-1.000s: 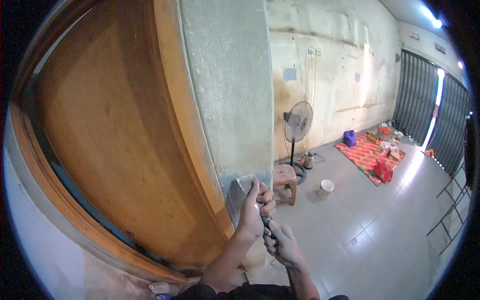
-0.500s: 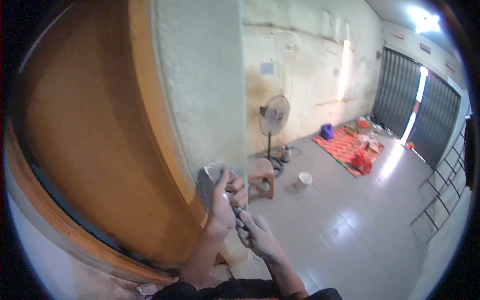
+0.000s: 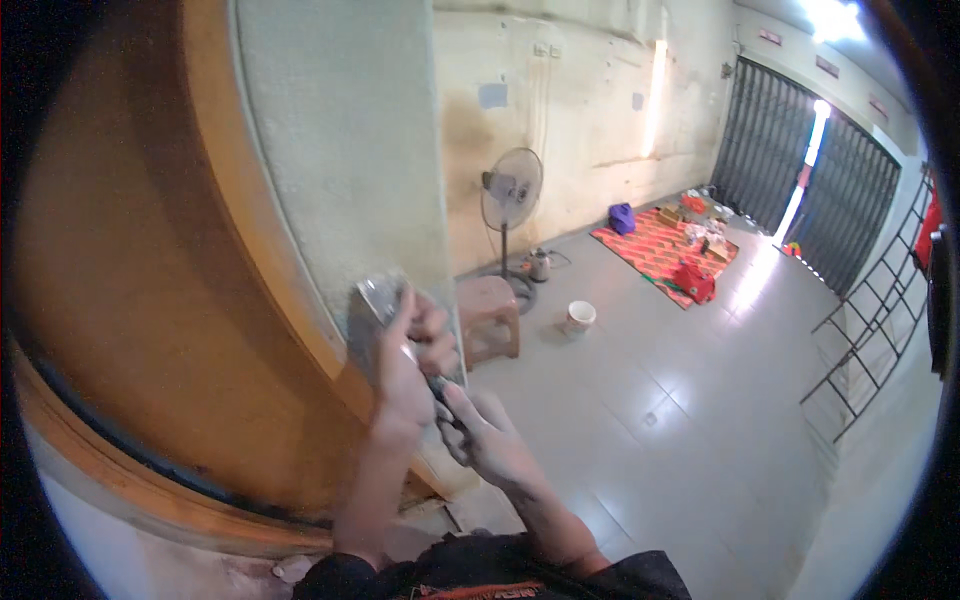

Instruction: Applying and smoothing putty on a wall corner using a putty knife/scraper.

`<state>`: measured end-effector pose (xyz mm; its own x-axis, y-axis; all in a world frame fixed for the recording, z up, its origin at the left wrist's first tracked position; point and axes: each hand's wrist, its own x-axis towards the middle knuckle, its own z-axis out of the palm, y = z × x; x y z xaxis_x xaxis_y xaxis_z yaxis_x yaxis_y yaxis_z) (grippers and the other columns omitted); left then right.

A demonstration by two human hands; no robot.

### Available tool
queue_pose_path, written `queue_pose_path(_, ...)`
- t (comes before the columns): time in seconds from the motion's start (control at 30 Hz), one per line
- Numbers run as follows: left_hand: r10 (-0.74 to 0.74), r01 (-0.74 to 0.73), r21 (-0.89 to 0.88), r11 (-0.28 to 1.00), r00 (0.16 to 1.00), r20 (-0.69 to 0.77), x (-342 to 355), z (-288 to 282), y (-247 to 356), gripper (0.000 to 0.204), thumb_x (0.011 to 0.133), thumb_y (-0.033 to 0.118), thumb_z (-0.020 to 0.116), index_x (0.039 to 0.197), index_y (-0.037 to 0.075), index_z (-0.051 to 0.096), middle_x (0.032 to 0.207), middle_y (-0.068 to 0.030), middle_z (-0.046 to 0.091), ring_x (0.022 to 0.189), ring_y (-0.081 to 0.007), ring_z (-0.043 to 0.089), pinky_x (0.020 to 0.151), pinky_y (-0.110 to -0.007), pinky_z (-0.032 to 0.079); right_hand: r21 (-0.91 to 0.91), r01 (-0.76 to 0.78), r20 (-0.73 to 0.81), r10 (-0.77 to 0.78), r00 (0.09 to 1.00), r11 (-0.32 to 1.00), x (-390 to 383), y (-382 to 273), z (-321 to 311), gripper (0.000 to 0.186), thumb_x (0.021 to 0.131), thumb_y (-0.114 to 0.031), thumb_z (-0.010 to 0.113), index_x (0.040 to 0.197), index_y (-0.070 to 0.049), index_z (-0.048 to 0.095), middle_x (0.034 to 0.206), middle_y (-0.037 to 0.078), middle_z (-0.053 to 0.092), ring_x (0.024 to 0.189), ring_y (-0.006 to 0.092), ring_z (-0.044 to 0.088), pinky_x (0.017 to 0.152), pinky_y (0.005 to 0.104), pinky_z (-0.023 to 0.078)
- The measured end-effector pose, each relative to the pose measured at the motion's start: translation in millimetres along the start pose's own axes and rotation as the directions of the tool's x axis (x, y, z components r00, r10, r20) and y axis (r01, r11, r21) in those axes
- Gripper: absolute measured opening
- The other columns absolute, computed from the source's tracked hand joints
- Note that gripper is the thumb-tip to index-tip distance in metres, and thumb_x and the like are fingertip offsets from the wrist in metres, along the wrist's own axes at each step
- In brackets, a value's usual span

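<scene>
My right hand [image 3: 483, 432] is closed around the dark handle of a putty knife [image 3: 380, 298], whose wide metal blade points up and to the left. My left hand [image 3: 408, 355] grips the same knife higher up, its fingers curled over the base of the blade. The blade lies at the pale plastered wall strip [image 3: 345, 150] beside the door frame; whether its edge touches the plaster, I cannot tell. Both hands look dusty with pale powder. Fingers hide most of the handle and part of the blade.
An orange-brown door frame [image 3: 235, 180] stands close on the left. Past the wall's corner are a plastic stool [image 3: 490, 300], a standing fan [image 3: 512, 190] and a white bucket [image 3: 579, 317]. Farther off lies a patterned mat [image 3: 650, 255] with bags. A metal rack [image 3: 870, 340] leans at right.
The whole view has swung right and down, so the room sits farther up and left. Both hands keep their grip on the putty knife, at about the same spot on the wall strip.
</scene>
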<state>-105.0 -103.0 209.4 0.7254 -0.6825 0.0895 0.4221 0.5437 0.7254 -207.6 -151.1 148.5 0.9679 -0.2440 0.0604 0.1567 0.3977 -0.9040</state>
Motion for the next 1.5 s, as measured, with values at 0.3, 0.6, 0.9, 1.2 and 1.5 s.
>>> queue_pose_path(0.3,-0.195,0.193,-0.069,0.979,0.98,-0.033,-19,-24,-61,0.033,0.094,0.042,0.044,0.077,0.014,0.04,0.058,0.0059,0.027,0.042,-0.0053,0.021,0.04,-0.022,0.015,0.089,-0.217,-0.141,0.228,0.963,0.972,-42,33,-26,0.032,0.096,-0.037,0.04,0.077,-0.011,0.043,0.056,-0.006,0.035,0.044,0.0046,0.03,0.039,0.0194,0.024)
queue_pose_path(0.6,-0.136,0.132,-0.061,0.989,0.988,-0.074,-16,-21,-63,0.031,0.093,0.039,0.047,0.078,0.013,0.039,0.059,0.0055,0.026,0.043,-0.0049,0.021,0.04,-0.022,0.016,-0.002,-0.197,-0.158,0.194,0.968,0.98,-37,23,-33,0.035,0.095,-0.04,0.042,0.074,-0.013,0.045,0.055,-0.005,0.041,0.042,0.0059,0.036,0.039,0.0202,0.027)
queue_pose_path(0.9,-0.156,0.143,-0.085,0.986,0.974,-0.165,-10,-13,-58,0.029,0.093,0.036,0.046,0.077,0.013,0.039,0.058,0.0053,0.029,0.041,-0.0069,0.023,0.039,-0.024,0.016,-0.159,-0.153,-0.196,0.121,0.973,0.975,-30,25,-36,0.035,0.096,-0.037,0.04,0.073,-0.012,0.046,0.055,-0.005,0.038,0.042,0.0063,0.032,0.04,0.0217,0.026)
queue_pose_path(1.2,-0.097,0.098,-0.069,0.993,0.995,0.021,13,-12,-27,0.034,0.091,0.041,0.049,0.071,0.015,0.038,0.057,0.0055,0.028,0.042,-0.0048,0.021,0.04,-0.022,0.014,-0.085,-0.081,-0.04,0.078,0.996,0.993,1,4,-26,0.04,0.096,-0.042,0.038,0.073,-0.011,0.047,0.057,-0.005,0.038,0.046,0.0053,0.032,0.041,0.0211,0.026)
queue_pose_path(1.5,-0.083,0.079,-0.072,0.994,0.996,-0.043,26,-30,-30,0.03,0.091,0.037,0.051,0.073,0.015,0.04,0.058,0.0071,0.026,0.042,-0.0049,0.019,0.039,-0.021,0.015,-0.051,-0.096,-0.062,0.093,0.994,0.994,13,15,-25,0.034,0.096,-0.039,0.04,0.075,-0.013,0.045,0.057,-0.006,0.039,0.043,0.0041,0.031,0.039,0.0195,0.023)
